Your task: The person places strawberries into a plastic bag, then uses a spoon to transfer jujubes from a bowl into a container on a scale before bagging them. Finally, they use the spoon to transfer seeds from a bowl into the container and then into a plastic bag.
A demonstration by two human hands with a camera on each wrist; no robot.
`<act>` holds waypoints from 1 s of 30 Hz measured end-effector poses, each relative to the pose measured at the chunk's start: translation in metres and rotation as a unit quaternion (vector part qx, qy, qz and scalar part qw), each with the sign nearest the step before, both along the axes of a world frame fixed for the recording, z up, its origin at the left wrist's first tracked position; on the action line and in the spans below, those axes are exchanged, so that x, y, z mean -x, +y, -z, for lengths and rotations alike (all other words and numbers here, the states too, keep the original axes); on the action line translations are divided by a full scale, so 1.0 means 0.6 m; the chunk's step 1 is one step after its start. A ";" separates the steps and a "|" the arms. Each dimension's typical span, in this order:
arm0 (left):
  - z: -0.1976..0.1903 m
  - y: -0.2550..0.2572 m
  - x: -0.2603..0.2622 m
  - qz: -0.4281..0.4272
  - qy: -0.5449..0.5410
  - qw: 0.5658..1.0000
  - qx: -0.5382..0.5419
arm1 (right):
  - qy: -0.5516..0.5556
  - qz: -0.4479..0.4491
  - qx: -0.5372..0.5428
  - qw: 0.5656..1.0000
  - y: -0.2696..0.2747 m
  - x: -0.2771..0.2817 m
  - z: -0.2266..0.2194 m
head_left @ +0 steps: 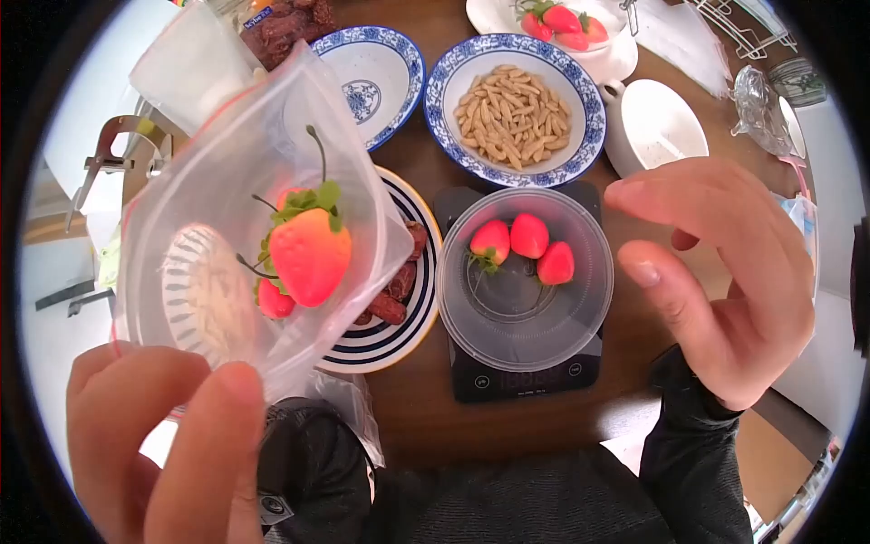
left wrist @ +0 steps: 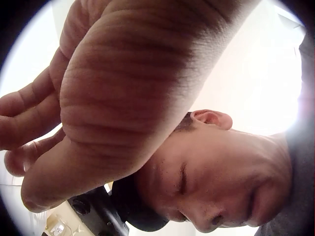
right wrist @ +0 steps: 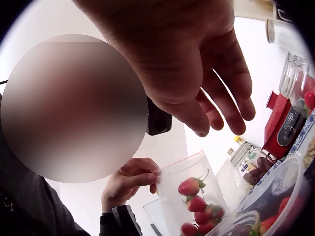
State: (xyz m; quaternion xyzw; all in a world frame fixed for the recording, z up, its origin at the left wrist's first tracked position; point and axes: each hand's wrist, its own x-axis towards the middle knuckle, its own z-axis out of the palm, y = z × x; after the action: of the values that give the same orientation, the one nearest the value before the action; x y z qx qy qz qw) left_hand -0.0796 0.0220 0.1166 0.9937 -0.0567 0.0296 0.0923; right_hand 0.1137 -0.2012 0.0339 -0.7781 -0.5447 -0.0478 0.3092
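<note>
My left hand (head_left: 172, 444) pinches a clear zip bag (head_left: 204, 172) by its edge between thumb and fingers. Inside the bag show several red strawberries (head_left: 310, 258) with green leaves and thin stems. Nothing is in my right hand (head_left: 739, 263), its fingers loosely bent, to the right of a round clear plastic tub (head_left: 526, 340). Three strawberries (head_left: 529, 237) lie in that tub, which stands on a black kitchen scale (head_left: 471, 385). From the right wrist, the bag (right wrist: 172, 182) appears upright beside the tub. Mostly palm and thumb of the left hand (left wrist: 118, 93) fill the left wrist view.
Behind the tub stands a blue-patterned bowl (head_left: 439, 118) of tan pieces, with a similar bowl (head_left: 399, 68) to its left. A striped plate (head_left: 421, 317) of dates is partly behind the bag. Rightward are a white bowl (head_left: 666, 122) and a wire rack (head_left: 748, 32).
</note>
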 end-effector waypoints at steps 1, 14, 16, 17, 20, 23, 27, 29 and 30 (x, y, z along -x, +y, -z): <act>0.001 -0.001 0.002 0.000 0.003 1.000 0.001 | -0.008 0.023 0.028 0.999 -0.001 0.003 -0.001; 0.000 0.000 0.035 -0.097 -0.016 0.995 -0.016 | 0.027 0.005 0.051 0.998 -0.005 0.001 0.002; -0.004 0.001 0.031 -0.082 -0.003 0.996 -0.019 | 0.005 0.023 0.049 0.999 -0.001 0.006 0.005; -0.005 0.001 0.030 -0.069 0.010 0.997 -0.022 | 0.005 0.023 0.049 0.999 -0.001 0.006 0.006; -0.012 -0.002 0.024 -0.054 0.033 0.998 -0.022 | 0.009 0.020 0.042 0.999 0.000 0.002 0.011; -0.016 0.011 0.029 0.033 0.055 0.988 -0.143 | 0.011 0.017 0.044 0.999 -0.002 -0.002 0.012; -0.022 0.005 0.032 -0.035 0.067 0.995 -0.069 | 0.025 0.012 0.042 0.999 -0.004 -0.003 0.012; -0.023 0.008 0.034 -0.004 0.078 0.989 -0.122 | 0.028 0.004 0.046 0.999 -0.005 -0.003 0.012; -0.022 0.010 0.033 -0.004 0.078 0.989 -0.122 | 0.036 0.010 0.054 0.998 -0.006 -0.001 0.012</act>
State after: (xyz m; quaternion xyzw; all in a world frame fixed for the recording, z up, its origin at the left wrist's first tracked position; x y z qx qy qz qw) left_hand -0.0996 0.0279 0.1299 0.9970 -0.0486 -0.0548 -0.0260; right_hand 0.1143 -0.2045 0.0265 -0.8004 -0.5269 0.0064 0.2858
